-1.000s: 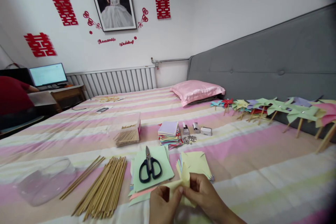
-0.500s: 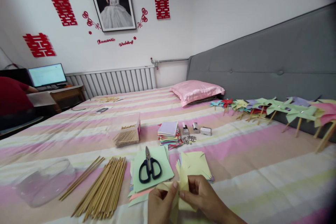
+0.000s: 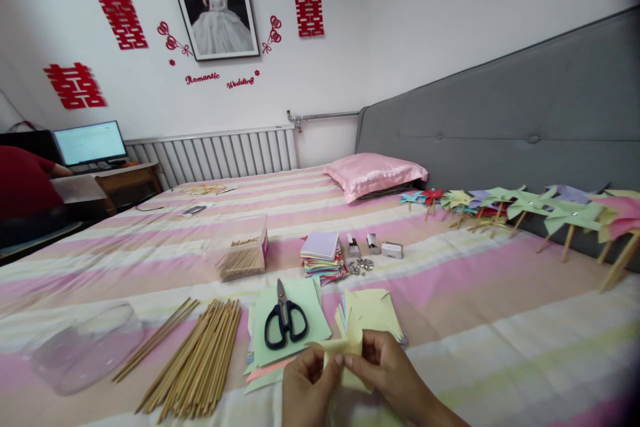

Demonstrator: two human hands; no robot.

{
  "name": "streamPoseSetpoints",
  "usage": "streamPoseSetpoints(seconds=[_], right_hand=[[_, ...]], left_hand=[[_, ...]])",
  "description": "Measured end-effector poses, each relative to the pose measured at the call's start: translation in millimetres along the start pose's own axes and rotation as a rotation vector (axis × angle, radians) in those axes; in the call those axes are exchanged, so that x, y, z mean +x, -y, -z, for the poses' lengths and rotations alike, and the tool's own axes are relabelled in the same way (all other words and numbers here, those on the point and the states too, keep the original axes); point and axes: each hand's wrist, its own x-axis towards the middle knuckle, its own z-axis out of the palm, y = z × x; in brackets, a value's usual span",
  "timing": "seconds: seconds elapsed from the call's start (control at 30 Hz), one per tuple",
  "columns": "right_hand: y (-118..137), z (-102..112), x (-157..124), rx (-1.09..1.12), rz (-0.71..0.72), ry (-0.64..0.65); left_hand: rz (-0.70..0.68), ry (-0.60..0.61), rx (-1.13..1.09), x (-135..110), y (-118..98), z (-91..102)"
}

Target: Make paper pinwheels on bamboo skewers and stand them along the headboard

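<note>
A pale yellow paper pinwheel [image 3: 353, 340], partly folded, is pinched between my two hands near the bottom of the view. My left hand [image 3: 309, 383] grips its left side, and my right hand [image 3: 393, 373] holds its right side, with both thumbs meeting at the middle. My fingers hide part of the paper. Just beyond lies a stack of yellow paper squares [image 3: 375, 310] with cut slits. To the left, scissors [image 3: 285, 320] with dark handles rest on green paper sheets [image 3: 313, 307].
Wooden sticks [image 3: 200, 360] lie at the left beside a clear plastic container [image 3: 85, 350]. Farther back are a box of thin sticks [image 3: 243, 260], small coloured papers [image 3: 320, 247] and metal pins [image 3: 361, 267]. Finished pinwheels [image 3: 573, 213] line the headboard. A person in red [image 3: 27, 180] is at the far left.
My thumbs have come together at the middle of the yellow paper, and its folded flaps have shifted slightly. The things on the bed stay where they were.
</note>
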Motion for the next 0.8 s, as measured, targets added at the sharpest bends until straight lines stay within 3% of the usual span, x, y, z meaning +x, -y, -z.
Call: streamPoseSetpoints(seconds=[0.23,0.47,0.6,0.67,0.73,0.8], right_hand=[[3,1,-2,-0.112,0.087,0.005],[0,4,2,0.125,-0.003,-0.039],[7,9,5,0.305,-0.093,-0.135],[10,11,5,0.342,-0.103,-0.153],[11,13,4,0.357,-0.094,-0.145],[11,13,3,0.358,-0.091,-0.133]], left_hand=[[-0.006,0.048,0.047,0,-4,1.8],[-0.03,0.137,0.073,3,-16,11.1],[-0.148,-0.12,0.227,10,-42,38.3],[-0.173,-0.305,0.453,16,-57,59.4],[-0.077,-0.512,0.872,21,-68,80.9],[0.095,-0.585,1.229,25,-74,98.8]])
